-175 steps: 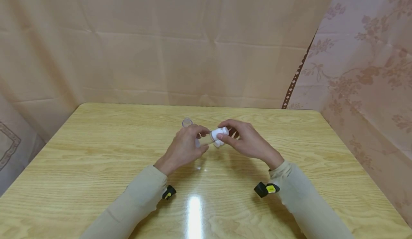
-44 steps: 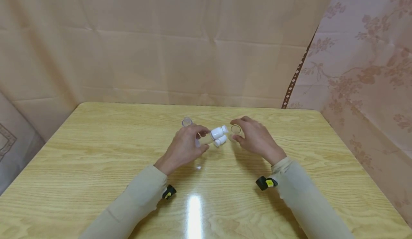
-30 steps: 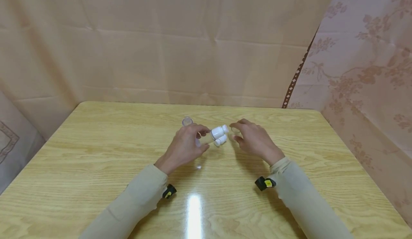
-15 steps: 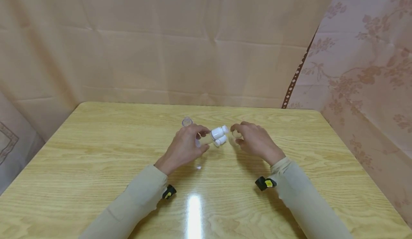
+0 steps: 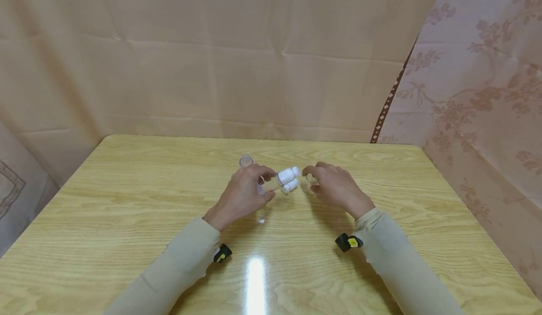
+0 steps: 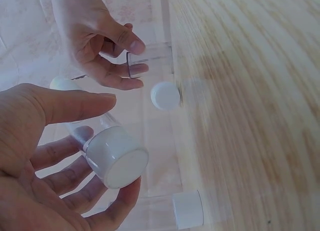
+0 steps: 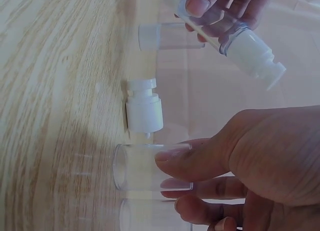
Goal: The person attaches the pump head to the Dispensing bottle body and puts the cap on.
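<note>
My left hand [image 5: 247, 190] grips a clear pump bottle [image 7: 245, 48] with a white collar and pump head, tilted so the head points right. In the left wrist view its white base [image 6: 120, 158] faces the camera. My right hand [image 5: 336, 188] holds a clear cylindrical cap [image 7: 135, 166] between thumb and fingers, its lower end close to the table. A loose white pump head [image 7: 145, 111] lies on the table between the hands, just left of the cap. Beyond the left hand stands a clear bottle [image 5: 246, 160] with a white base [image 6: 188, 210].
The table [image 5: 139, 239] has a wood-grain top with a bright light reflection in front of the hands. A second clear cylinder shape [image 7: 145, 213] shows beside the cap. A beige curtain [image 5: 237, 70] hangs behind, and a floral cloth [image 5: 487, 98] to the right.
Earlier my right hand was at the bottle's pump head; it has since moved right and holds the clear cap. The cap has come down slightly towards the table. The left hand keeps its place.
</note>
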The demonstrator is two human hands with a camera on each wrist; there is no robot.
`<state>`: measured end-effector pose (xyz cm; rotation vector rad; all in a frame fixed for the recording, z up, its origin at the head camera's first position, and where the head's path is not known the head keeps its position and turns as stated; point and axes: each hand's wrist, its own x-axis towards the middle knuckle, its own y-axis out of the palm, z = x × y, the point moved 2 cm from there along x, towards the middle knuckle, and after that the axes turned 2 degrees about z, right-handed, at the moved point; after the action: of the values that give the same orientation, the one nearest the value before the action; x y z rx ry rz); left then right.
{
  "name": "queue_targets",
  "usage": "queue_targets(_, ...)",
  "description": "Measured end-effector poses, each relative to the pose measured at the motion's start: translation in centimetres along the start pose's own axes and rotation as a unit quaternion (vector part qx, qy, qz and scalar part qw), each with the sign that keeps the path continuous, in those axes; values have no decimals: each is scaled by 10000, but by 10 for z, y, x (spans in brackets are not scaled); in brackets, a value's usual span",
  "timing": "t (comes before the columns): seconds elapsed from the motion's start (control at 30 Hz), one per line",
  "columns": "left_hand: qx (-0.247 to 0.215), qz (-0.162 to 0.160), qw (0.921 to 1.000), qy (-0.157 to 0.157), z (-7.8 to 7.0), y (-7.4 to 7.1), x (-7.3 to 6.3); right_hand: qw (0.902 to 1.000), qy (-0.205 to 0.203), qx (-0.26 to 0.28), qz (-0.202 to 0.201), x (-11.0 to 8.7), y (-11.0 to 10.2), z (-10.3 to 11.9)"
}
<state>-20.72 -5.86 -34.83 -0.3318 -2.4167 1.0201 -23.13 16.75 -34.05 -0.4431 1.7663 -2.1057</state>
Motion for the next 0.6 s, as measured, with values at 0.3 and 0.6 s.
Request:
queue_targets(0.3, 19, 7, 10000, -7, 0, -1, -2, 10000, -51, -6, -43, -2, -2, 2)
queue_targets(0.6, 38, 25, 10000, -78, -1, -1, -2, 9992, -179, 180, -325, -4, -9, 2)
